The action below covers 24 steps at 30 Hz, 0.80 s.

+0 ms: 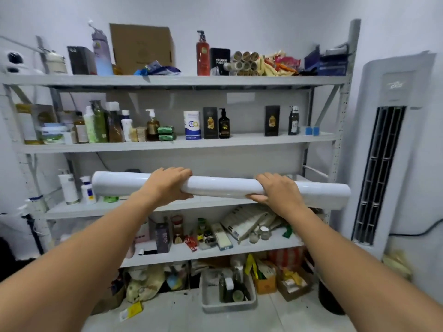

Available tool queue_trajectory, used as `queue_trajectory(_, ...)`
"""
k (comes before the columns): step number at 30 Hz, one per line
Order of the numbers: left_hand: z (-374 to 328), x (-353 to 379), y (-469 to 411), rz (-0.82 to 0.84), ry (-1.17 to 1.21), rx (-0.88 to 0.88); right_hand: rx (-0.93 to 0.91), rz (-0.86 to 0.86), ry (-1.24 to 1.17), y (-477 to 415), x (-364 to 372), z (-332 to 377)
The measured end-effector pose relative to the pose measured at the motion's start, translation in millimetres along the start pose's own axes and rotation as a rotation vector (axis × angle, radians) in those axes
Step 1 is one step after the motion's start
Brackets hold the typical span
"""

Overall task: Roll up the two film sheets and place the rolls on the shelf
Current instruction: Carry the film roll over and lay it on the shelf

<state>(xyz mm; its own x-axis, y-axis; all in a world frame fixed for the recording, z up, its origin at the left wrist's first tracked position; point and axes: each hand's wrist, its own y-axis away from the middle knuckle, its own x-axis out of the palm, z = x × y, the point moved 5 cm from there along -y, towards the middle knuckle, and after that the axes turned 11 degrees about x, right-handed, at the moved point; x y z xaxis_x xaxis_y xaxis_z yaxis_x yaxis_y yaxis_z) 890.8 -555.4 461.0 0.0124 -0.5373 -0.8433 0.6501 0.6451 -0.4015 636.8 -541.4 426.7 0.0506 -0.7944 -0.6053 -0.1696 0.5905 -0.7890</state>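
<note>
A long white film roll (223,186) lies level in front of the grey metal shelf unit (167,80), at the height of its third board (134,208). My left hand (167,184) grips the roll left of its middle, fingers over the top and thumb under. My right hand (279,191) grips it toward the right end in the same way. The roll's right end sticks out past the shelf's right post. I see only this one roll.
White bottles (69,189) stand at the left of the third board. Bottles and boxes fill the upper boards; clutter sits on the lower board and a grey bin (227,292) on the floor. A tall white air conditioner (386,149) stands at right.
</note>
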Motion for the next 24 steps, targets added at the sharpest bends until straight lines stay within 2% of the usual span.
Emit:
queue_trajectory(4,26,34,-26,-0.019,0.016,0.014,0.024,0.040,0.028,-21,44,-2)
queue_trajectory(16,166,183,-146,0.010,0.075,-0.037,0.011,0.080,0.050,-154,233,-4)
queue_trajectory(24,211,255,-237,0.003,0.087,-0.027,0.081,0.113,0.093,-206,329,-42)
